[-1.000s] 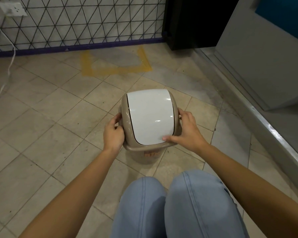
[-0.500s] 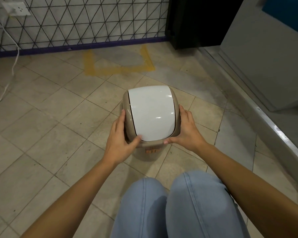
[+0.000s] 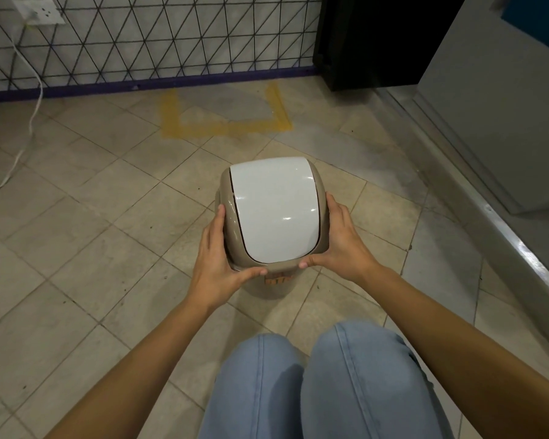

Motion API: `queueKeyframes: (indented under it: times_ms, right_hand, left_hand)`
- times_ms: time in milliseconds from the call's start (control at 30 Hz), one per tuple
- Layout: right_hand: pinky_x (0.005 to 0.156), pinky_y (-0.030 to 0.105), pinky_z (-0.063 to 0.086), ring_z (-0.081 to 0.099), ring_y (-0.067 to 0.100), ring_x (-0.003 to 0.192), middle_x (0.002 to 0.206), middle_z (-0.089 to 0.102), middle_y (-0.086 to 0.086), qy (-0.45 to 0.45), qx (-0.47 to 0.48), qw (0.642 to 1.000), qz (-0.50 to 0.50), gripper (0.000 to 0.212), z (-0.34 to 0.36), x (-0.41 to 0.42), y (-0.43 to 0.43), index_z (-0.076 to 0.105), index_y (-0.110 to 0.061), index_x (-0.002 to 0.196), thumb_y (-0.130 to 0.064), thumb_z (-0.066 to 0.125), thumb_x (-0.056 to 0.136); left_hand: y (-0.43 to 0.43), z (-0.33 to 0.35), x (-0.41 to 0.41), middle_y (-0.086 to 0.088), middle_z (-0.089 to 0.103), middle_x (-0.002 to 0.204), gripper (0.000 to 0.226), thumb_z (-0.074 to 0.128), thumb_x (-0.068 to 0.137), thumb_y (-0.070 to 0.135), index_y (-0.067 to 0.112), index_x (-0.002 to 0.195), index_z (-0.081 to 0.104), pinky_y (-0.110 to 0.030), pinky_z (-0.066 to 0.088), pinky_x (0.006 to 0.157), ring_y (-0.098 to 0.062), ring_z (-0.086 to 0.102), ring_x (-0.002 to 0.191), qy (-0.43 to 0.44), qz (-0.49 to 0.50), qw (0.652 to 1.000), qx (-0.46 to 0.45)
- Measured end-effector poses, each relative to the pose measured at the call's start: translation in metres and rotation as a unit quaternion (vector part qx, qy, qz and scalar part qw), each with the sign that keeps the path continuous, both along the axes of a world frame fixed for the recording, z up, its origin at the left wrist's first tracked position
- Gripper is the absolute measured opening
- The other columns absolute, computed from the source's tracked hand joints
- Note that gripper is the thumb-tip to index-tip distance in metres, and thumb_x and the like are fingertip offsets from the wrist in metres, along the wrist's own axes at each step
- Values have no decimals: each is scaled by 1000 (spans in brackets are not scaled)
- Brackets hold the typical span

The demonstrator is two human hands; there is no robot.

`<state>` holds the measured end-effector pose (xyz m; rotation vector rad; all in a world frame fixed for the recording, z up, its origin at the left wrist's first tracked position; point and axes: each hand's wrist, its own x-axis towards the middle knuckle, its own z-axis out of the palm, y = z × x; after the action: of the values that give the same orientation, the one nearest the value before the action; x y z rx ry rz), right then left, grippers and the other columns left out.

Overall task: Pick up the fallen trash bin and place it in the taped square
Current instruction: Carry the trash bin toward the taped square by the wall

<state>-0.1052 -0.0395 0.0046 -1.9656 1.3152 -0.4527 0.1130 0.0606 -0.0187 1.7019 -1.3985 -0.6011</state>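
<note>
The trash bin [image 3: 274,213] is beige with a white swing lid and stands upright, seen from above, over the tiled floor in front of my knees. My left hand [image 3: 217,258] grips its left side and near rim. My right hand [image 3: 341,242] grips its right side, thumb on the near rim. The taped square [image 3: 225,126] is yellow tape on the floor against the far wall, beyond the bin, with nothing in it.
A wall with a black triangle pattern [image 3: 159,36] and a purple baseboard runs behind the square. A white cable [image 3: 29,128] hangs from a socket at the left. A black cabinet [image 3: 377,39] and a grey raised ledge [image 3: 488,198] line the right side.
The bin has moved slightly forward toward the taped square with both hands on it. My left hand shifted from the side to wrap around the near rim.
</note>
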Motion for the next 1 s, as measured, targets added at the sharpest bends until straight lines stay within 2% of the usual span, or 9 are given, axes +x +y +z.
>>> queueKeyframes:
  times_ms: [67,233,433,567,833,1000]
  right_hand:
    - [115,40,26,20,21,141,151,17,3,-1,8,1000,6,139,3,5,-4,-2,-21,149,-25,92,47]
    - [115,43,26,18,20,142,152,16,1,-3,8,1000,12,138,6,11,-11,-3,-24,149,-26,91,48]
    - [114,39,25,21,19,140,149,20,2,0,2,1000,17,140,2,5,-9,-3,-26,148,-27,92,46]
    - [112,35,24,21,19,139,149,19,1,16,2,999,29,141,2,7,-14,-6,-25,148,-28,92,47]
    - [114,44,26,18,23,142,153,15,5,6,-2,1000,14,139,5,23,-29,-9,-22,149,-21,90,51]
    - [113,40,26,16,23,142,152,15,7,-6,-11,1000,-11,139,4,33,-38,-11,-20,148,-19,90,52]
  left_hand:
    - [-1,0,3,-2,25,148,128,84,48,53,44,143,-2,-33,29,109,-14,26,137,-1,6,1000,-3]
    - [-6,0,9,-4,28,147,127,79,49,60,37,147,0,-32,31,106,-15,28,137,-10,12,1000,3]
    - [-2,1,2,-4,27,149,126,74,51,64,32,148,0,-32,30,103,-1,21,131,-48,13,999,6]
    - [1,-1,-3,-6,25,150,124,72,53,64,34,148,-2,-34,31,103,-16,25,137,-55,22,998,4]
    - [-24,4,8,-5,25,150,123,84,57,41,27,149,3,-36,29,109,-18,25,138,-38,20,999,7]
    - [-42,5,14,-3,27,146,120,87,58,31,28,148,8,-37,35,107,-20,33,134,-15,38,999,18]
